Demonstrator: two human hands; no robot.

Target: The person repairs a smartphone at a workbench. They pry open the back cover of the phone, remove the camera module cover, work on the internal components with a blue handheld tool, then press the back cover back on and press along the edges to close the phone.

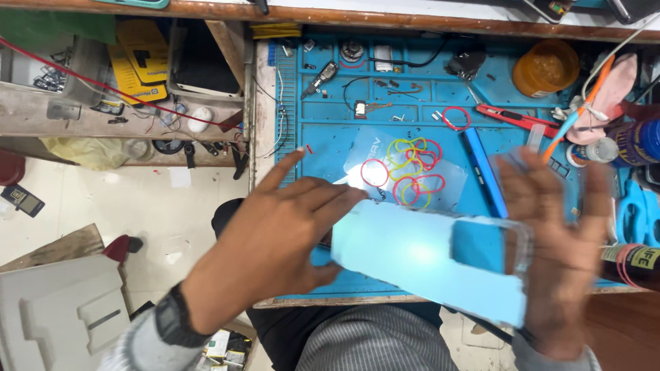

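A clear, pale blue phone case (pixel 412 257) with a square camera cut-out is held flat above the blue work mat (pixel 323 124). My left hand (pixel 282 227) lies against its left end with fingers stretched out and the thumb pointing up. My right hand (pixel 560 247) grips its right end, fingers spread behind it. Both hands are blurred by motion. Below the case, on the mat, lie several red and yellow rubber bands (pixel 409 168) on a clear plastic sheet.
On the mat sit a blue flat tool (pixel 482 172), a red cutter (pixel 515 118), an orange tub (pixel 546 67), small parts and a loose red band (pixel 455 118). Bottles and blue scissors (pixel 639 213) crowd the right edge. A cluttered shelf (pixel 103 75) is at left.
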